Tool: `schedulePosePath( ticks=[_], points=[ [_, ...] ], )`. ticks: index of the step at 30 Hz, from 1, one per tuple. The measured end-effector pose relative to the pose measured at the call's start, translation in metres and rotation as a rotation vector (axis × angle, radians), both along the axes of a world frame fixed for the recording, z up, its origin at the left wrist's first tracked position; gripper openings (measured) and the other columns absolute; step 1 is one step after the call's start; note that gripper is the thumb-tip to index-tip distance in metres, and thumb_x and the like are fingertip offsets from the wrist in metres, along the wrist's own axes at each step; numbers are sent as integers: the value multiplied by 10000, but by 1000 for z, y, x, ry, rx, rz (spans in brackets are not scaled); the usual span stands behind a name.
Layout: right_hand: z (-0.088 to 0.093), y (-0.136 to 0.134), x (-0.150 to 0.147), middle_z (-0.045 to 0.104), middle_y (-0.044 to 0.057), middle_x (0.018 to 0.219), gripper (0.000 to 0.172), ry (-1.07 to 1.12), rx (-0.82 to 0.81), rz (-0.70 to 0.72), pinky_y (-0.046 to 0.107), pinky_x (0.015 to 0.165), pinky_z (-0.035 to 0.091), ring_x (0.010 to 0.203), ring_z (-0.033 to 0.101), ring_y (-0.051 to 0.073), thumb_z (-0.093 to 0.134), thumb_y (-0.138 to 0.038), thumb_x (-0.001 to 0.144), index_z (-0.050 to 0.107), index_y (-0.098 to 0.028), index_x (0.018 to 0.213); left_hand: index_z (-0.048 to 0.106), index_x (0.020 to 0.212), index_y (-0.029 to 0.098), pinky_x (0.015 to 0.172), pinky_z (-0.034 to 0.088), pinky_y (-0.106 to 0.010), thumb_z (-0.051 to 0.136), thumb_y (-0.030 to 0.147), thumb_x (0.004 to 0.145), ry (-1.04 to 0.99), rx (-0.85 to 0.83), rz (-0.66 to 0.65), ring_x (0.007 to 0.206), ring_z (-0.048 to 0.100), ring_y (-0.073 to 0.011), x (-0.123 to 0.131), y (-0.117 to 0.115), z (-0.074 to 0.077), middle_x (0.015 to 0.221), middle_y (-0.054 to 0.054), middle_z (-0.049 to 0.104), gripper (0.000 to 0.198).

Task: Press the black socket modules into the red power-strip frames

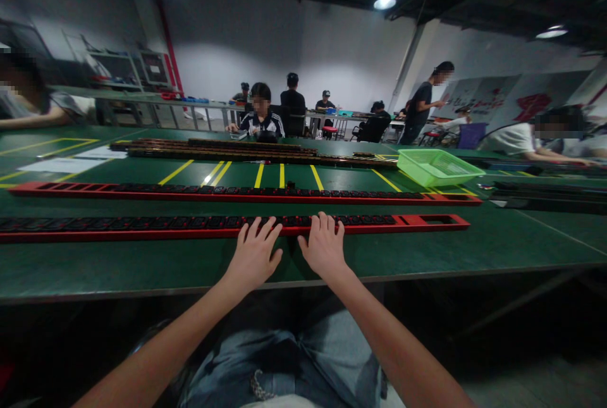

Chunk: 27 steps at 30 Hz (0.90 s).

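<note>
A long red strip-like frame [446, 219] lies across the near part of the green table, lined with a row of black square pieces [175, 222]. On its front side rest the fingertips of my left hand [253, 253], fingers spread. Just to the right, my right hand [325, 245] touches the same row, its thumb held apart from the fingers. Neither hand grips anything that I can see. Behind lies a second red frame [455, 199] with similar black pieces, and a small black piece [291, 185] stands up by its middle.
A light green basket [439, 167] sits beyond the frames at the right. Long dark strips [227, 150] are stacked farther back, near white paper sheets [66, 164]. Dark bars [550, 196] lie at the right. Several people work around the table and behind it.
</note>
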State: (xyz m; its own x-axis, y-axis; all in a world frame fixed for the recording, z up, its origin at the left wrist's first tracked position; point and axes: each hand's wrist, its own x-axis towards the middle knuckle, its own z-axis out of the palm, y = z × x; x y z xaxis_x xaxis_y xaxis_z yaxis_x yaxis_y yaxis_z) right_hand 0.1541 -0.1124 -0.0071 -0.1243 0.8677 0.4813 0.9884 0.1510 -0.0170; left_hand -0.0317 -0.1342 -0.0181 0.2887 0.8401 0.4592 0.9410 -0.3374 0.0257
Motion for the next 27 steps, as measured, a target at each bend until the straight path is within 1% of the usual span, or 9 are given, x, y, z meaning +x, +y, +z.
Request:
schedulePosePath(
  ticks=[4, 8, 10, 13, 16, 21, 27],
  points=[
    [4, 0, 1, 510, 220, 1439, 512, -5, 7, 17, 548, 1091, 283, 1268, 451, 349, 557, -368, 917, 525, -87, 1344, 502, 1469, 237, 1186, 295, -566, 510, 335, 932, -2, 4, 0, 1449, 365, -350, 0, 0, -1, 1572, -30, 444, 546],
    [11, 2, 7, 513, 198, 1444, 458, -7, -3, 14, 548, 1097, 278, 1245, 471, 338, 541, -388, 933, 566, -123, 1305, 506, 1466, 234, 1187, 296, -563, 512, 338, 934, -3, 10, 0, 1448, 366, -345, -1, 1, -1, 1569, -32, 449, 542],
    [12, 6, 12, 483, 206, 1476, 512, -9, -7, -22, 564, 1115, 250, 1287, 442, 352, 525, -419, 948, 542, -106, 1352, 504, 1467, 233, 1186, 296, -565, 508, 343, 937, -4, 9, 1, 1449, 365, -347, 0, 1, -2, 1569, -34, 450, 542],
    [9, 11, 19, 439, 236, 1511, 641, -19, -29, -98, 607, 1120, 221, 1364, 360, 405, 499, -484, 964, 467, -49, 1434, 495, 1475, 233, 1186, 294, -568, 500, 350, 942, -3, 2, 0, 1452, 359, -348, 0, 1, -2, 1573, -38, 444, 546],
    [7, 14, 22, 437, 251, 1507, 678, -15, -47, -140, 629, 1111, 220, 1376, 338, 433, 480, -526, 971, 462, -26, 1430, 491, 1479, 235, 1185, 294, -567, 501, 350, 941, -4, 2, -1, 1455, 355, -347, -1, 1, -1, 1576, -44, 439, 551],
    [14, 11, 25, 519, 254, 1400, 562, -8, -28, -155, 603, 1092, 253, 1259, 449, 401, 488, -530, 964, 565, -62, 1267, 483, 1484, 240, 1187, 291, -567, 487, 355, 945, -11, -2, -8, 1458, 351, -349, -1, 1, -1, 1579, -39, 434, 552],
    [26, 8, 34, 592, 223, 1231, 467, -51, -36, -203, 598, 1050, 280, 1130, 518, 381, 530, -529, 942, 602, -109, 1133, 485, 1482, 244, 1189, 285, -568, 491, 355, 943, -16, -4, -6, 1460, 348, -346, -1, 1, -2, 1578, -37, 435, 550]
  ],
)
